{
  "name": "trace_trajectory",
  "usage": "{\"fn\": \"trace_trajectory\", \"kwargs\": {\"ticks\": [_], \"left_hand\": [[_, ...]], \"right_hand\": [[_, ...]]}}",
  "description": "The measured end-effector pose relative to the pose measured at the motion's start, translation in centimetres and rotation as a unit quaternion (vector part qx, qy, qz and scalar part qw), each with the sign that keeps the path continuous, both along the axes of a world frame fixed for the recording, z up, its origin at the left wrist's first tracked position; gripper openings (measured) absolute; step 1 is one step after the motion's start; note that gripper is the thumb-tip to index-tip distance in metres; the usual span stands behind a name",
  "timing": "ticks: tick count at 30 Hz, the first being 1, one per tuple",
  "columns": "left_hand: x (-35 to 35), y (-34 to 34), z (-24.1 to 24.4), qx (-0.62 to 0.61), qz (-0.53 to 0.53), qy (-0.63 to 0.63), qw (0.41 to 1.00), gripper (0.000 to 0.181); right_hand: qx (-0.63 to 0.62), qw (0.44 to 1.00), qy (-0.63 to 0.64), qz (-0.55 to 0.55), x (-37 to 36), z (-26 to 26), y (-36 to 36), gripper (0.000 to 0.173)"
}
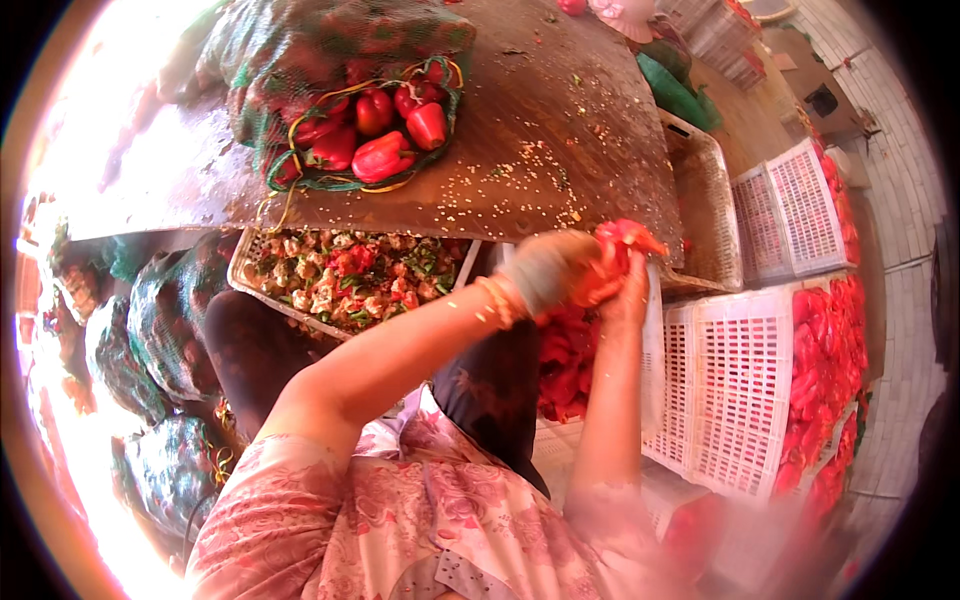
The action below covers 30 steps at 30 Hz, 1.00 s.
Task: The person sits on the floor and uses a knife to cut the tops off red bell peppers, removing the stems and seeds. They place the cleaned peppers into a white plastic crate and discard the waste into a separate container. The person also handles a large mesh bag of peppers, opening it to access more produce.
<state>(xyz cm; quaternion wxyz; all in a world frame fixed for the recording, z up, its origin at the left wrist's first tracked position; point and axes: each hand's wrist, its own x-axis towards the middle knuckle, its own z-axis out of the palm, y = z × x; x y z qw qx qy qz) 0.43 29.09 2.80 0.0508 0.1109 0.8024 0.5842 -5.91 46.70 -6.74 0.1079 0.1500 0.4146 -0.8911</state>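
Note:
A torn or cut-open red bell pepper (626, 238) is in my right hand (628, 296), above a crate on the right of my knees. My left hand (551, 270), in a greyish glove, is curled against the pepper's near side. Motion blurs its fingers, so whether it grips the pepper or a tool is hidden. Below both hands lie red pepper pieces (562, 364). Between my legs and the table, a crate (244, 274) holds pepper cores and green stems (352, 274).
On the metal table (517, 97), scattered with seeds, lies a green mesh sack (300, 67) spilling whole red peppers (382, 156). More filled mesh sacks (169, 322) stand at left. White crates (720, 390) of red peppers are stacked at right, near an old crate (705, 202). A pink hat (626, 16) shows beyond.

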Motion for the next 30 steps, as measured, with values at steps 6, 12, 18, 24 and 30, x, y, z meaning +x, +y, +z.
{"fn": "trace_trajectory", "kwargs": {"ticks": [6,12,18,24,30], "left_hand": [[0.4,7.5,-3.5,-0.146,-0.141,0.226,0.953,0.028],[-0.3,3.2,-5.6,-0.071,-0.132,0.073,0.986,0.035],[-3.7,-11.4,-3.9,-0.422,0.179,0.155,0.875,0.066],[-5.7,-23.8,-4.9,-0.467,0.288,-0.161,0.820,0.049],[-6.2,-25.2,-9.4,0.035,0.306,-0.169,0.936,0.049]], "right_hand": [[0.082,0.992,0.034,-0.086,1.6,-8.1,10.7,0.035],[0.481,0.842,-0.021,-0.244,5.7,-13.6,22.5,0.035],[0.708,0.702,-0.076,0.004,8.3,-11.2,21.3,0.038],[0.496,0.866,-0.025,-0.059,6.4,-6.6,12.6,0.025],[0.505,0.855,0.085,0.083,2.1,-1.8,-1.0,0.021]]}}
